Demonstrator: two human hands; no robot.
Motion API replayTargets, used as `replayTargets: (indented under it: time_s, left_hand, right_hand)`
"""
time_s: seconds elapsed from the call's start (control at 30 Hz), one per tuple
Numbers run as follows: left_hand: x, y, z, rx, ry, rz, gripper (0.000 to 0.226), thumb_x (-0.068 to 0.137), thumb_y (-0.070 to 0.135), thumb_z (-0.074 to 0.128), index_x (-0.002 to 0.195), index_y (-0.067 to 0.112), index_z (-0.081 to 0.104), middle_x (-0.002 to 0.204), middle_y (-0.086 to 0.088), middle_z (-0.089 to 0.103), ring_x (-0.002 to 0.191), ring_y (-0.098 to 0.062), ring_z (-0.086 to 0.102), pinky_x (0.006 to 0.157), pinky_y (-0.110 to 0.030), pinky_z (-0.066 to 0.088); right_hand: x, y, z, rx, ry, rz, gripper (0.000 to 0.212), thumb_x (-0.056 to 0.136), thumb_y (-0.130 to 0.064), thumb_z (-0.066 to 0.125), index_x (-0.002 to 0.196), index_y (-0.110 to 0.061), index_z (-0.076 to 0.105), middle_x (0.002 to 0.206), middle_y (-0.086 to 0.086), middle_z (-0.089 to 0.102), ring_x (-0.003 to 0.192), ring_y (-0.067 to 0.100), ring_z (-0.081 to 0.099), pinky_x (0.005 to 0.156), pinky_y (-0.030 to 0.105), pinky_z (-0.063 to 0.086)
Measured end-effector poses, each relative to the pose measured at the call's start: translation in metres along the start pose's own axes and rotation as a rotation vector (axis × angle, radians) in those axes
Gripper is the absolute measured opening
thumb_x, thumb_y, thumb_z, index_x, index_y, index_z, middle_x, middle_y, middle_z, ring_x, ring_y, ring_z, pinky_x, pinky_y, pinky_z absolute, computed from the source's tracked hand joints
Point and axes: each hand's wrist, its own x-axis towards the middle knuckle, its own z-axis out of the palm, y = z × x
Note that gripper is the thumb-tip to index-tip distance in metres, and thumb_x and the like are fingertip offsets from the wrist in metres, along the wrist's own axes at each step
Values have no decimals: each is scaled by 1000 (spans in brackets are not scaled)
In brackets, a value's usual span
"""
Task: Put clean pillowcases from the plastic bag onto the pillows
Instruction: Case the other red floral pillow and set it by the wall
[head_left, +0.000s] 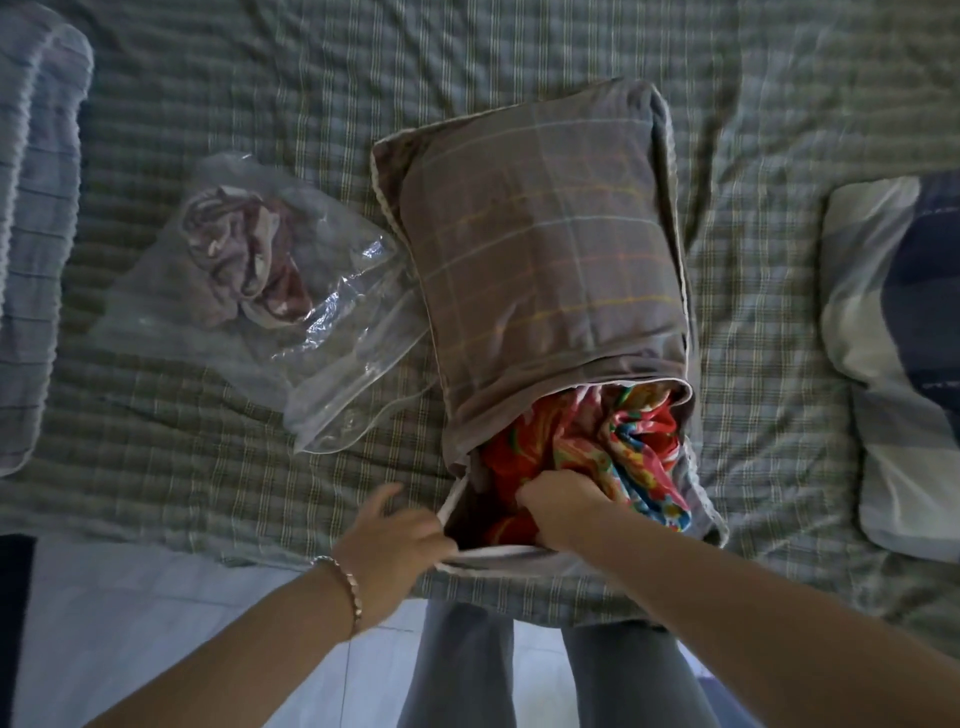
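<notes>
A brown plaid pillowcase (540, 249) lies on the bed, most of a pillow inside it. The pillow's red floral end (597, 441) bulges out of the open mouth near me. My left hand (395, 540) pinches the white-edged hem of the opening at its left corner. My right hand (561, 509) is at the mouth, its fingers curled into the floral fabric. To the left lies a clear plastic bag (322, 332) with another crumpled brownish pillowcase (239, 260) inside.
A green checked sheet (208, 467) covers the bed. A blue striped pillow (904, 353) lies at the right and folded bluish bedding (31, 234) at the far left. The bed edge runs just below my hands, with my legs and pale floor under it.
</notes>
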Motion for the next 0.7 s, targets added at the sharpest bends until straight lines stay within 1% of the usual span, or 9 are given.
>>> replayTargets:
  time_s: [0.1,0.17,0.27,0.33,0.43,0.5,0.57,0.6,0.7]
  left_hand:
    - [-5,6,-2,-99,95,-51,47,34,15,83,71,35,64,70,23,58,76,-4,37,70,-25,25]
    - [-10,15,1,-176,239,15,32,58,15,61,81,34,51,83,21,54,76,-5,35,69,-22,26]
    - [-16,13,12,-205,352,67,23,68,15,42,85,31,41,93,18,46,76,-4,37,69,-18,32]
    - [-17,6,17,-197,350,78,24,67,16,42,86,31,42,88,18,55,76,-4,38,69,-17,33]
    - [-18,-3,18,-222,353,5,27,64,17,37,86,33,40,90,19,48,77,-1,39,70,-17,34]
    - [-19,-7,16,-215,346,-28,30,63,15,36,86,34,40,93,18,40,78,0,39,70,-18,34]
    - [-23,-7,16,-209,309,-24,34,62,12,35,87,34,41,92,19,40,78,0,38,70,-17,33]
    - [-23,-5,15,-214,291,-24,36,61,10,34,87,34,42,92,20,42,78,0,38,70,-17,33]
    - [-10,9,12,-227,253,13,38,61,10,34,86,35,47,84,21,53,77,1,38,70,-14,31]
  right_hand:
    - [4,-7,-2,246,-81,-108,24,88,-26,58,106,-15,68,100,4,68,86,19,60,79,28,48]
    - [14,-20,-1,377,-48,-136,22,85,-24,62,100,-12,71,89,4,67,76,17,57,71,26,46]
    - [35,-47,11,572,-9,15,28,86,-21,61,108,-4,63,102,14,62,85,22,56,69,24,37]
    - [48,-60,20,534,-45,40,32,90,-19,55,118,-2,57,119,18,59,102,27,56,74,26,32]
    - [48,-72,16,544,-52,-12,31,92,-15,48,118,0,56,121,22,57,97,24,53,77,30,36]
    - [27,-69,17,573,95,-179,27,89,-15,45,103,0,64,104,18,64,94,28,58,80,33,43]
    - [-15,-60,31,583,315,-289,23,81,-22,48,84,-10,67,82,7,64,80,20,56,75,28,44]
    - [-36,-52,44,521,420,-320,19,77,-27,52,81,-15,65,75,1,61,75,16,52,72,25,41]
    - [-84,-3,67,190,471,-254,15,58,-37,63,68,-27,61,64,-11,56,65,9,52,70,21,36]
